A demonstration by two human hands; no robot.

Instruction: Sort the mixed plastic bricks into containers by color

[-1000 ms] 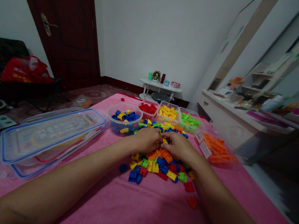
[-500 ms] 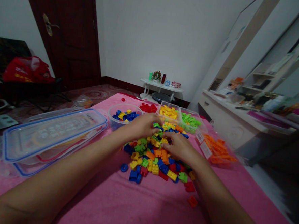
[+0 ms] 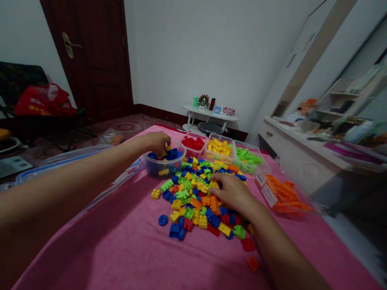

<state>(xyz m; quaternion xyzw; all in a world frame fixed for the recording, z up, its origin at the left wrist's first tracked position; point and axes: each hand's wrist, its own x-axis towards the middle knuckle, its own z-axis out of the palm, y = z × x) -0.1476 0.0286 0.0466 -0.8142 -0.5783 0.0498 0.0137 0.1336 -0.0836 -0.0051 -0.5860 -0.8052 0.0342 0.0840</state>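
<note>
My left hand (image 3: 158, 142) is over the round clear bowl (image 3: 162, 168), its fingers curled down at the blue and yellow pieces in it. Whatever its fingertips hold, if anything, is hidden. On the right side of a heap of mixed toy building bricks (image 3: 190, 191) rests my right hand (image 3: 232, 190), thumb and forefinger apart, with nothing visible between them. The heap mixes blue, yellow, green, red and orange pieces. A blue ring (image 3: 163, 220) and an orange brick (image 3: 252, 264) lie loose near its front.
Behind the heap stand clear boxes of red pieces (image 3: 193, 143), yellow pieces (image 3: 218, 147) and green pieces (image 3: 248, 156). A box of orange pieces (image 3: 287, 194) is at the right. Blue-edged lids (image 3: 126, 172) lie at the left, partly behind my forearm, on the pink cloth (image 3: 134, 255).
My left hand has moved left from the heap to the round bowl. My right hand stays on the heap. A yellow brick left of the heap is now uncovered.
</note>
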